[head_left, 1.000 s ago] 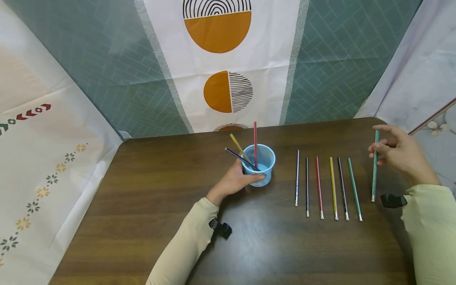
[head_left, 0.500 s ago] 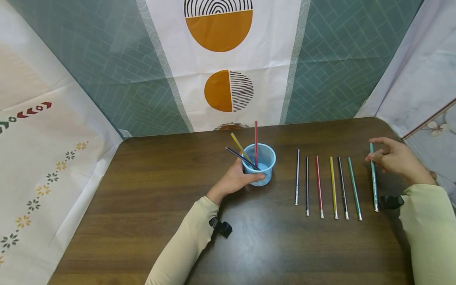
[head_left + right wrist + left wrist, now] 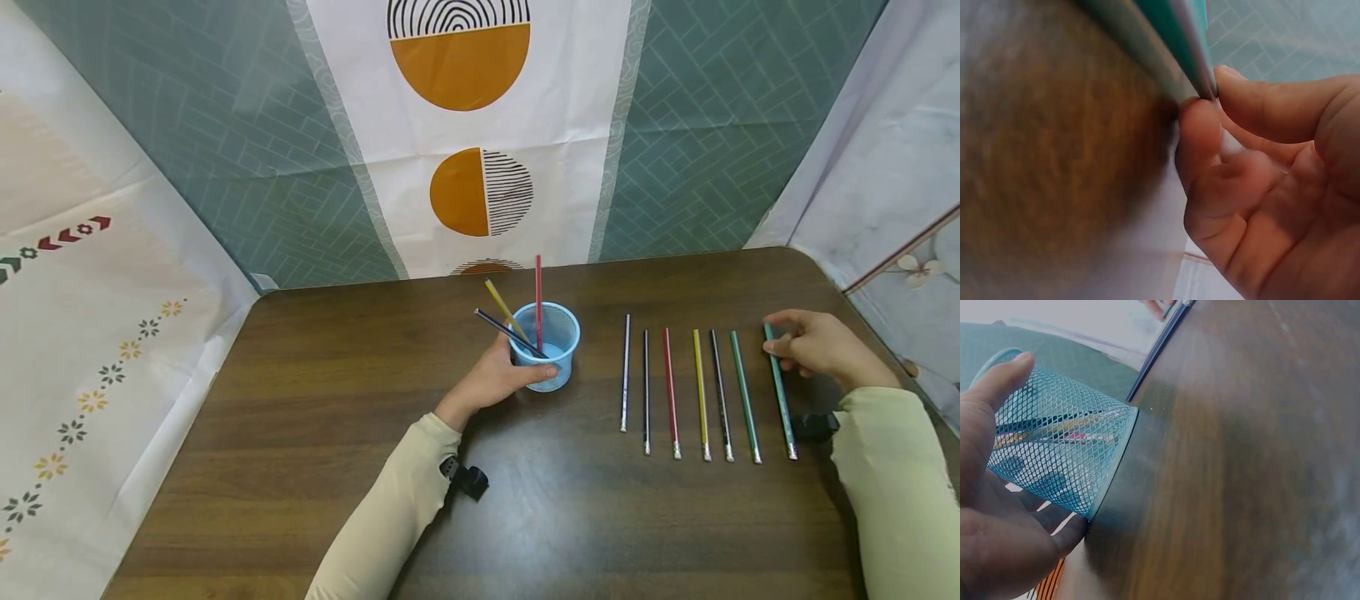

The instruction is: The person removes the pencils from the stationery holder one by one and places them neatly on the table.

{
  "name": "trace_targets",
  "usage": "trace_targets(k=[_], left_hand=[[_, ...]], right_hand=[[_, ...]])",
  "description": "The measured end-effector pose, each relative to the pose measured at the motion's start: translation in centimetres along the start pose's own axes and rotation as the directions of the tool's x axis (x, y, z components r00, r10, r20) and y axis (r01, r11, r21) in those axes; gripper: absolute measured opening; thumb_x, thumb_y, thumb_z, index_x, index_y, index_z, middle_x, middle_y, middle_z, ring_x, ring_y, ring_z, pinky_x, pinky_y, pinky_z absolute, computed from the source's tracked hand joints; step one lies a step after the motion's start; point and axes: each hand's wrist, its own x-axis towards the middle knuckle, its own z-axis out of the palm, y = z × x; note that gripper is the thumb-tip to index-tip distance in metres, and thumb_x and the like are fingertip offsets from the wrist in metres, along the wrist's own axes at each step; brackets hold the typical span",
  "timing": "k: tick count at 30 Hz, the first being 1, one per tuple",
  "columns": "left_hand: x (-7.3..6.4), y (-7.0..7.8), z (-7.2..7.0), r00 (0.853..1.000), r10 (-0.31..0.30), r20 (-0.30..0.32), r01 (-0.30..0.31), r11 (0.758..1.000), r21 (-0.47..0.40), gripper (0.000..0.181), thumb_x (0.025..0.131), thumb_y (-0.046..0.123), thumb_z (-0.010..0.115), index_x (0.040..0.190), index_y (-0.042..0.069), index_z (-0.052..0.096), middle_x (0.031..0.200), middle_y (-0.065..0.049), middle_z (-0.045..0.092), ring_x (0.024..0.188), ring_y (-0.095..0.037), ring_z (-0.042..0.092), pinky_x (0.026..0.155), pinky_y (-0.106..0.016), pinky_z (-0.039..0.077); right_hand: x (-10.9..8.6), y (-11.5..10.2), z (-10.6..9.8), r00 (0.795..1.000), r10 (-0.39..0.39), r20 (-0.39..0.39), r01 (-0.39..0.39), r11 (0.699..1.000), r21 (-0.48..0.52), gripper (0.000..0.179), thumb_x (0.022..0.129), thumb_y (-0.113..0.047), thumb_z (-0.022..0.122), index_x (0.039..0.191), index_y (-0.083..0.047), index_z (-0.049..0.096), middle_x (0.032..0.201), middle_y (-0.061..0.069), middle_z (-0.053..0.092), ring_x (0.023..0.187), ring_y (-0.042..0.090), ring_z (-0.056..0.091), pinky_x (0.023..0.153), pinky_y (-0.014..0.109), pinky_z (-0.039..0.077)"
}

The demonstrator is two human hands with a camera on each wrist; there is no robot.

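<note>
My left hand (image 3: 495, 373) grips a light blue mesh pencil cup (image 3: 1066, 434), thumb on the near side and fingers behind. Leaning inside the cup are a red pencil (image 3: 538, 292), a yellow pencil (image 3: 499, 300) and a dark pencil (image 3: 495, 322). At the right, my right hand (image 3: 821, 346) pinches the far end of a green pencil (image 3: 782, 400) between thumb and fingers, low over the table. Its eraser end points toward me. Left of it lies a second green pencil (image 3: 745, 396), roughly parallel. In the right wrist view, the pinched pencil (image 3: 1175, 31) runs past the fingertips.
Several pencils lie side by side on the brown table (image 3: 247, 467): a pale one (image 3: 626, 375), a dark one (image 3: 647, 396), a red one (image 3: 672, 396), a yellow one (image 3: 702, 396) and a black one (image 3: 722, 398). Patterned cloths hang behind the table and at both sides.
My right hand has moved left and toward me with the green pencil, bringing it closer to the row and in line with it. The left hand and cup stay in place.
</note>
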Motion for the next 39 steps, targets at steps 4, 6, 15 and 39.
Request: trace_targets(k=[4,6,15,39], left_hand=[[-0.03,0.12,0.01,1.000,-0.012,-0.002,0.012,1.000,0.014,0.078,0.084,0.007,0.073,0.146,0.003,0.024,0.133,-0.027,0.048,0.120,-0.036,0.049,0.103,-0.040,0.036],[-0.04,0.18,0.00,1.000,-0.010,0.004,0.010,1.000,0.018,0.078,0.084,0.007,0.073,0.146,0.003,0.024,0.133,-0.027,0.048,0.120,-0.036,0.048,0.103,-0.040,0.035],[-0.06,0.13,0.00,1.000,-0.001,-0.001,0.001,0.999,0.037,0.077,0.085,0.008,0.073,0.145,0.002,0.025,0.134,-0.027,0.046,0.121,-0.036,0.048,0.103,-0.042,0.035],[-0.11,0.18,0.12,0.999,-0.032,-0.004,0.032,0.998,0.049,0.079,0.085,0.010,0.073,0.146,0.005,0.024,0.138,-0.025,0.044,0.121,-0.028,0.047,0.103,-0.043,0.034]], right_hand=[[0.02,0.13,0.13,1.000,0.012,0.014,-0.012,1.000,0.002,0.054,0.093,-0.011,0.060,0.134,0.013,0.036,0.077,0.006,0.059,0.062,0.020,0.056,0.050,0.031,0.045],[0.05,0.09,0.19,1.000,0.010,0.017,-0.010,1.000,-0.006,0.054,0.093,-0.011,0.061,0.134,0.013,0.036,0.075,0.005,0.059,0.060,0.020,0.055,0.049,0.031,0.044],[0.11,-0.31,0.44,0.999,-0.002,0.035,0.002,1.000,0.003,0.052,0.092,-0.009,0.059,0.133,0.013,0.035,0.070,0.004,0.058,0.059,0.020,0.054,0.047,0.032,0.043],[0.04,-0.82,0.46,0.997,0.026,0.078,-0.026,1.000,-0.010,0.054,0.096,-0.013,0.059,0.135,0.012,0.032,0.067,0.005,0.054,0.061,0.021,0.053,0.047,0.031,0.042]])
